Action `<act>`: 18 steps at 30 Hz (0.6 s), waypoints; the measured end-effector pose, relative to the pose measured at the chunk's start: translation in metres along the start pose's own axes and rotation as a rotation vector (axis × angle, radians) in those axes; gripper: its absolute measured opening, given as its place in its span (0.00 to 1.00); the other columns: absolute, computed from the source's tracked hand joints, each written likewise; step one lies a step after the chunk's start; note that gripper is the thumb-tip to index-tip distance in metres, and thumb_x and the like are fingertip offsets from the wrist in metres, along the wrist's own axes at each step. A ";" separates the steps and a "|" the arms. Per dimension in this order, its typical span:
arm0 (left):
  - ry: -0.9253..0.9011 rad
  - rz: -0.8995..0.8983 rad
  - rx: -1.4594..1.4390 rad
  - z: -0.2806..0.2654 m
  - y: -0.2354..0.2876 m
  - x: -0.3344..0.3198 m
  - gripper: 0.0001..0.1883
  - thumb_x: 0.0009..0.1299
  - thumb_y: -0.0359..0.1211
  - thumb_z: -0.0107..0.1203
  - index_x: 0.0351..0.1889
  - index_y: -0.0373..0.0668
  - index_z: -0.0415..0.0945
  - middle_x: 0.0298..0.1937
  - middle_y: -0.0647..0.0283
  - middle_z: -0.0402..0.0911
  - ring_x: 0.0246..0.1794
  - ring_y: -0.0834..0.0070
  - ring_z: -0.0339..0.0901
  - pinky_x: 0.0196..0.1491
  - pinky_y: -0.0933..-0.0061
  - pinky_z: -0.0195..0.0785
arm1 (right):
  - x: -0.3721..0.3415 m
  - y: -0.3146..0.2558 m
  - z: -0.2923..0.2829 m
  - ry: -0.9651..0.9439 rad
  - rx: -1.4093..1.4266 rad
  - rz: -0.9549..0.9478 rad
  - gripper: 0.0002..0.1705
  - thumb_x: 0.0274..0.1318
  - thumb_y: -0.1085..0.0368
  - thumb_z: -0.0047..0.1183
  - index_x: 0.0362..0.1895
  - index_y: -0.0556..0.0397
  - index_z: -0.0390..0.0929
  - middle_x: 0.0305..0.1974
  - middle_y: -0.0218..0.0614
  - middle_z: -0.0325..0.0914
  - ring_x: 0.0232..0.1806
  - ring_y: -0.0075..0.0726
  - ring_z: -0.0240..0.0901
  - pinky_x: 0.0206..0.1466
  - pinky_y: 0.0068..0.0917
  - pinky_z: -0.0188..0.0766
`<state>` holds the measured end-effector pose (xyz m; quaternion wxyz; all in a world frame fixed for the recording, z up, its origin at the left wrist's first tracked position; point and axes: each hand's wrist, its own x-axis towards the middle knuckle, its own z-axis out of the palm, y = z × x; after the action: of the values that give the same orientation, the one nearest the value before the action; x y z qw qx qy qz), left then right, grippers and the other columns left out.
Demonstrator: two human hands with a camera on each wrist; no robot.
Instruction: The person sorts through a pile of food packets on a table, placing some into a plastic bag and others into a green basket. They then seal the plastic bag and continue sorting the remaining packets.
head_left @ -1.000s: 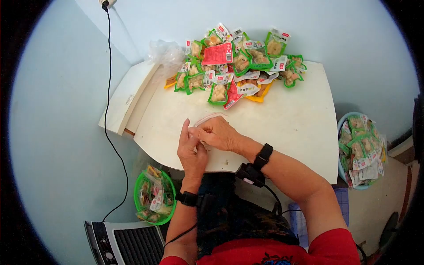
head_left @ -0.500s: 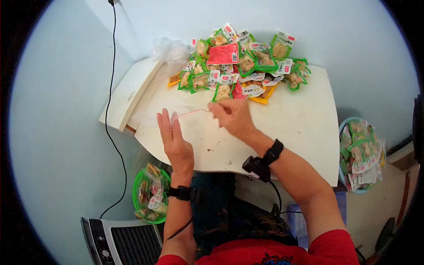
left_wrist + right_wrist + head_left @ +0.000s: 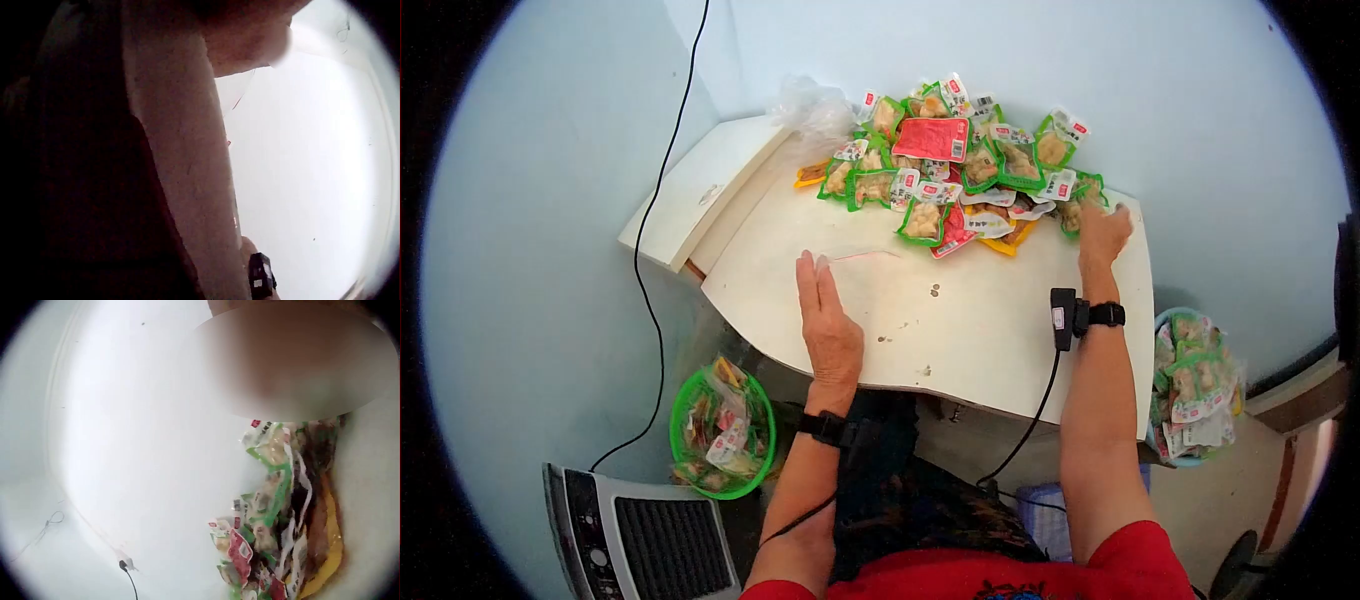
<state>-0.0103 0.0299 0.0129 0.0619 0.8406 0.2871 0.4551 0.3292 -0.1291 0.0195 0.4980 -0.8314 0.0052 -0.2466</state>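
At the right end of a pile of sealed food packets [image 3: 925, 220], my right hand [image 3: 1106, 238] reaches down onto a green-edged packet [image 3: 1072, 216]. Its fingers overlap that packet, and I cannot tell whether they grip it. A blurred patch covers this hand in the right wrist view. My left hand [image 3: 830, 335] is over the near left part of the white table [image 3: 1000, 320], fingers straight and pointing away from me. By its fingertips is a thin, see-through piece of plastic with a fine pinkish edge [image 3: 865, 253] that stretches to the right.
Crumpled clear plastic [image 3: 812, 108] lies at the back left, beside a raised white board [image 3: 700, 190]. On the floor stand a green basket [image 3: 774, 430] of packets at left and a pale blue tub [image 3: 1190, 462] of packets at right. A black cable [image 3: 640, 280] hangs along the wall.
My right hand has left the plastic by the left hand and moved far right to the pile's end. The left hand stays near its place with the plastic. The head view has shifted slightly.
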 end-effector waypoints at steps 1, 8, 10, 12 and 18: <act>0.015 -0.040 -0.037 -0.002 0.003 0.001 0.32 0.57 0.10 0.41 0.64 0.27 0.63 0.72 0.39 0.56 0.73 0.44 0.55 0.72 0.55 0.55 | -0.004 -0.004 -0.006 -0.139 0.009 0.125 0.29 0.47 0.56 0.61 0.51 0.62 0.75 0.49 0.54 0.76 0.53 0.57 0.73 0.56 0.44 0.69; 0.008 0.015 0.062 -0.001 0.003 0.002 0.31 0.59 0.10 0.41 0.64 0.24 0.61 0.73 0.38 0.53 0.73 0.43 0.52 0.72 0.56 0.54 | -0.014 0.009 0.008 -0.240 0.040 -0.141 0.29 0.46 0.58 0.63 0.52 0.60 0.76 0.47 0.56 0.80 0.50 0.57 0.78 0.54 0.44 0.72; -0.010 0.009 0.063 0.001 0.001 0.002 0.30 0.59 0.10 0.42 0.64 0.24 0.61 0.73 0.38 0.53 0.73 0.42 0.52 0.73 0.56 0.54 | -0.014 -0.001 0.000 -0.341 -0.096 -0.105 0.29 0.46 0.58 0.62 0.51 0.62 0.75 0.47 0.57 0.79 0.51 0.57 0.77 0.54 0.44 0.73; -0.018 0.028 0.041 0.003 0.001 0.003 0.30 0.60 0.11 0.42 0.64 0.23 0.61 0.72 0.38 0.53 0.73 0.42 0.53 0.72 0.56 0.54 | -0.014 -0.019 -0.012 -0.518 -0.232 -0.063 0.29 0.46 0.57 0.61 0.50 0.64 0.76 0.47 0.58 0.79 0.51 0.57 0.77 0.54 0.45 0.73; 0.003 0.036 0.037 0.004 -0.002 0.003 0.27 0.59 0.11 0.44 0.61 0.23 0.63 0.72 0.37 0.54 0.73 0.42 0.53 0.72 0.55 0.54 | -0.031 -0.043 -0.047 -0.899 -0.329 -0.063 0.33 0.46 0.44 0.64 0.34 0.68 0.78 0.27 0.53 0.81 0.23 0.47 0.82 0.28 0.38 0.79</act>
<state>-0.0067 0.0339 0.0114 0.0376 0.8460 0.2804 0.4520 0.2721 -0.1380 0.0606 0.3052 -0.9231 -0.1969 0.1262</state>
